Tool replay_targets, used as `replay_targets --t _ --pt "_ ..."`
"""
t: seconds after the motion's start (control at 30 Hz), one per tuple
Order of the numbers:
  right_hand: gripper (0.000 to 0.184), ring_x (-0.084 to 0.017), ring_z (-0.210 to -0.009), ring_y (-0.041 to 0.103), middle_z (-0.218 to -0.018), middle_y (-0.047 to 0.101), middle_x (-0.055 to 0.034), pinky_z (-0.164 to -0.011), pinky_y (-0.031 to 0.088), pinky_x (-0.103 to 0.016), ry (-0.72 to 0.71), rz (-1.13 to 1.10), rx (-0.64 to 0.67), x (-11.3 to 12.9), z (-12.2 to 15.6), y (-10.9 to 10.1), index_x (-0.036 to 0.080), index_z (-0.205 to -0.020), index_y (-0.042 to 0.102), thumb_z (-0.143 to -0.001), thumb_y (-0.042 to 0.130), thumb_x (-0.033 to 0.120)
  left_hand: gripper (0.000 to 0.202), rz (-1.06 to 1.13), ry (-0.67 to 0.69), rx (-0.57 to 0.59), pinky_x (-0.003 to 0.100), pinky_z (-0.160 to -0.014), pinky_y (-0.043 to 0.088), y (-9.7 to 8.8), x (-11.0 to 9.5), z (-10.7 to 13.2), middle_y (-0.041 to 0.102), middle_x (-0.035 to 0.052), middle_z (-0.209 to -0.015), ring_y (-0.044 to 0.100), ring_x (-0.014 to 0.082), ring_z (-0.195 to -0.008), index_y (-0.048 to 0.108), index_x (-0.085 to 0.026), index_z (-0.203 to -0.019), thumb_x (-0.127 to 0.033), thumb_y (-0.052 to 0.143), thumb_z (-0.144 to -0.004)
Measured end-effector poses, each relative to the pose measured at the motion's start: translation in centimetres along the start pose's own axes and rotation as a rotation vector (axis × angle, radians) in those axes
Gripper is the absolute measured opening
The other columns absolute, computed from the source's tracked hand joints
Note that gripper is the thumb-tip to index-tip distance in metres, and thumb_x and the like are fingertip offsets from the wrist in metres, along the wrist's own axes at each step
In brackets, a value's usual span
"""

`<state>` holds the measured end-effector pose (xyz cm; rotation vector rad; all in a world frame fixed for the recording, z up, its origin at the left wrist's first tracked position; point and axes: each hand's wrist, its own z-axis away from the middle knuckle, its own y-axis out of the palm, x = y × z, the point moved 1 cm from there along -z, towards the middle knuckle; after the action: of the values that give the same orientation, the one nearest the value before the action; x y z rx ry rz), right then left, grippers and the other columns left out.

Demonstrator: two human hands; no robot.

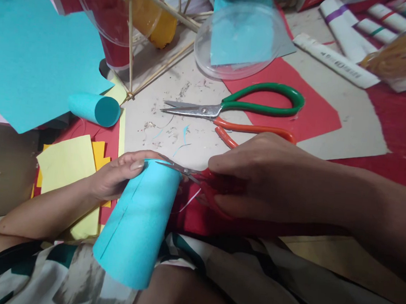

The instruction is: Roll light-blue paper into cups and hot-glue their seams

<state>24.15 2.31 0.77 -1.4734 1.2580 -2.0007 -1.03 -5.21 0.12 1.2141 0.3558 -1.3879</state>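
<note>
My left hand point(118, 176) is wrapped round the top of a rolled tube of blue paper point(135, 226) that slants down toward my lap. Thin cut lines run along the tube's side. My right hand point(257, 175) is closed on the red handles of small scissors point(201, 180). Their blades touch the tube's upper rim next to my left thumb.
A second pair of scissors with green and orange handles point(241, 110) lies on the table beyond my hands. A smaller blue paper roll point(95, 109), blue sheets point(31, 59), yellow paper point(68, 165), red paper point(307, 113), a clear lid point(239, 42), wooden sticks point(130, 43) and white tubes point(339, 64) surround the spot.
</note>
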Motion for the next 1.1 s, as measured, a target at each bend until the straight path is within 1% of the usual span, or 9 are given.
replay_targets --t 0.13,0.27,0.4,0.5,0.63,0.8,0.93,1.1 --pt "0.026 -0.011 -0.052 0.028 -0.051 0.039 0.0048 -0.052 0.017 -0.028 -0.015 -0.008 0.007 -0.15 -0.03 0.09 0.021 -0.061 0.045 -0.081 0.056 0.034 0.031 0.025 0.005 0.048 0.029 -0.089 0.061 0.07 0.00 0.04 0.081 0.0074 -0.112 0.078 0.0220 -0.100 0.081 -0.023 -0.111 -0.045 0.075 -0.090" --pt "0.024 -0.011 -0.052 0.028 -0.052 0.041 0.0048 -0.053 0.017 -0.028 -0.020 0.003 0.011 -0.13 0.03 0.00 0.021 -0.062 0.048 -0.082 0.057 0.031 0.038 -0.007 -0.013 0.067 0.030 -0.093 0.060 0.00 -0.06 0.10 0.080 0.0105 -0.117 0.076 0.0234 -0.106 0.080 -0.020 -0.116 -0.048 0.072 -0.091" --pt "0.024 -0.011 -0.051 0.029 -0.051 0.042 0.0046 -0.053 0.016 -0.029 -0.039 0.005 -0.018 -0.24 0.16 0.01 0.022 -0.062 0.047 -0.081 0.058 0.031 0.039 -0.033 -0.014 0.024 0.032 -0.092 0.061 0.13 -0.18 0.06 0.079 0.0129 -0.118 0.077 0.0257 -0.105 0.082 -0.019 -0.113 -0.048 0.076 -0.087" --pt "0.024 -0.012 -0.051 0.029 -0.051 0.044 0.0038 -0.053 0.016 -0.030 -0.041 0.021 -0.031 -0.44 0.25 0.17 0.022 -0.062 0.048 -0.081 0.057 0.034 0.038 -0.052 -0.012 0.015 0.031 -0.089 0.061 0.19 -0.26 0.02 0.080 0.0137 -0.116 0.077 0.0257 -0.101 0.083 -0.018 -0.110 -0.048 0.077 -0.087" --pt "0.024 -0.012 -0.050 0.029 -0.051 0.045 0.0031 -0.053 0.015 -0.030 -0.043 0.038 -0.044 -0.67 0.33 0.31 0.022 -0.061 0.047 -0.081 0.056 0.034 0.038 -0.102 -0.022 -0.016 0.032 -0.085 0.061 -0.23 -0.20 0.08 0.081 0.0135 -0.112 0.078 0.0267 -0.097 0.083 -0.019 -0.108 -0.049 0.079 -0.084" --pt "0.027 -0.012 -0.049 0.029 -0.050 0.044 0.0041 -0.052 0.015 -0.029 -0.057 0.064 -0.021 -0.76 0.30 0.08 0.022 -0.060 0.049 -0.083 0.059 0.033 0.042 -0.107 -0.051 -0.077 0.038 -0.091 0.060 -0.69 0.06 0.17 0.080 0.0144 -0.116 0.076 0.0305 -0.105 0.083 -0.020 -0.107 -0.052 0.082 -0.080" --pt "0.024 -0.011 -0.049 0.028 -0.050 0.044 0.0044 -0.052 0.016 -0.029 -0.053 0.087 0.010 -0.80 0.20 -0.03 0.022 -0.061 0.052 -0.083 0.060 0.029 0.047 -0.145 -0.059 -0.073 0.036 -0.090 0.061 -0.59 -0.01 0.05 0.079 0.0157 -0.116 0.076 0.0307 -0.105 0.083 -0.018 -0.109 -0.054 0.082 -0.079" --pt "0.027 -0.011 -0.048 0.026 -0.049 0.042 0.0049 -0.052 0.016 -0.030 -0.093 0.083 -0.022 -0.91 0.28 -0.02 0.022 -0.060 0.049 -0.083 0.060 0.028 0.047 -0.141 -0.053 -0.063 0.036 -0.090 0.061 -0.48 -0.12 0.02 0.080 0.0157 -0.115 0.076 0.0313 -0.105 0.083 -0.018 -0.108 -0.055 0.082 -0.079"
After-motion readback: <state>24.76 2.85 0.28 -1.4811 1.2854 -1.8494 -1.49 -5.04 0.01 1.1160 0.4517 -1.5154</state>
